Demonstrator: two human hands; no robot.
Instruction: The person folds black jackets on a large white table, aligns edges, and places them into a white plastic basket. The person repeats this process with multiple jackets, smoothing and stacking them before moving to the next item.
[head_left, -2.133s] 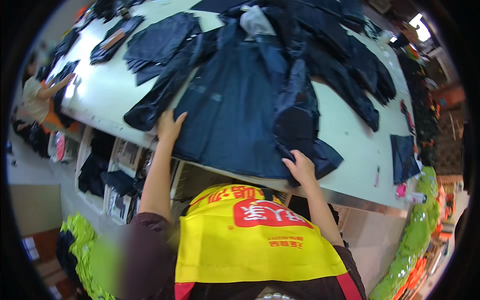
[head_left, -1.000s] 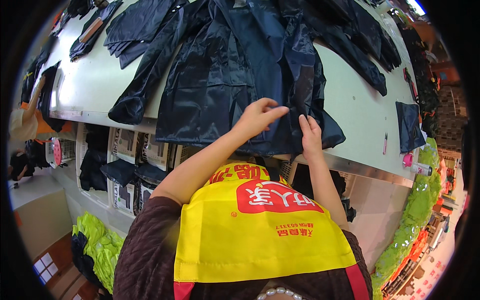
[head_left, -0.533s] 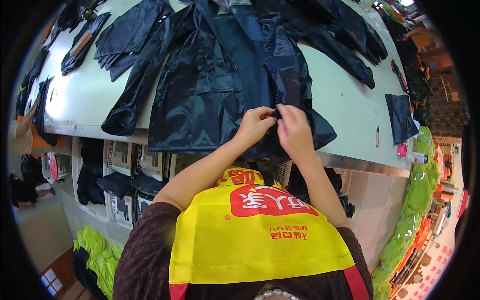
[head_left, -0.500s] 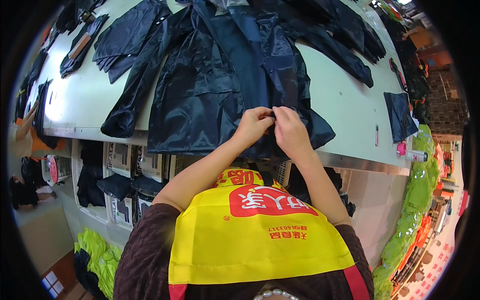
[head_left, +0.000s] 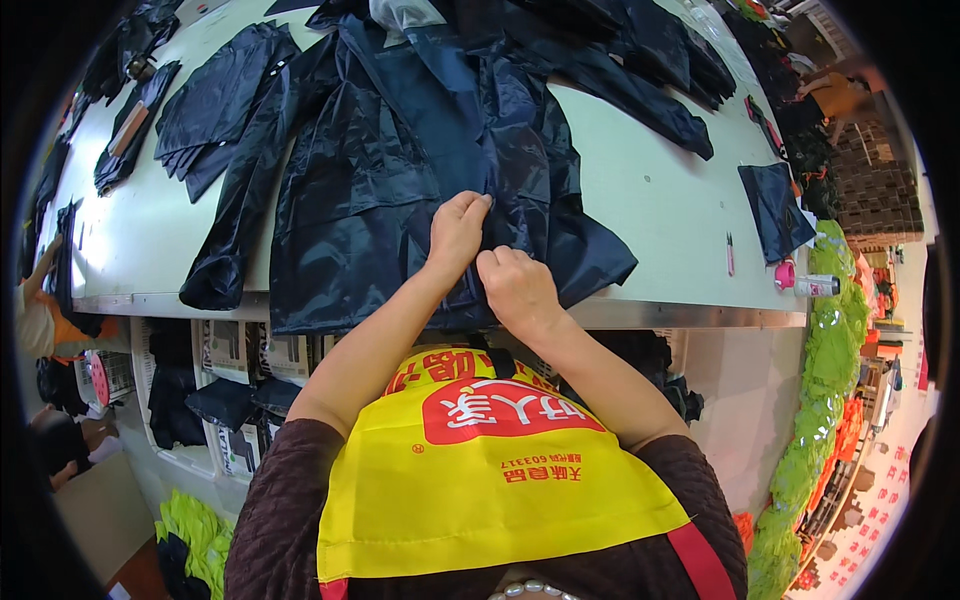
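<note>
A shiny dark navy jacket (head_left: 350,240) lies front up on the table, its sleeves spread to either side and its front partly open. My left hand (head_left: 458,232) is closed in a pinch on the jacket's front opening, above the hem. Nearer the hem and a little to the right, my right hand (head_left: 520,292) pinches the front edge of the same jacket. The fingers hide the exact spot each hand grips, so a zipper pull cannot be made out.
The pale table (head_left: 650,230) ends in a metal front edge. Folded dark garments (head_left: 225,95) are stacked at the left. At the right lie a dark pouch (head_left: 775,212), a small pink-tipped tool (head_left: 730,255) and a bottle (head_left: 818,286). Bright green garments (head_left: 835,340) are piled beyond the table.
My left hand has moved up along the jacket's front, away from the hem. My right hand has stayed low near the hem, and the hands are now apart. The view has shifted slightly.
</note>
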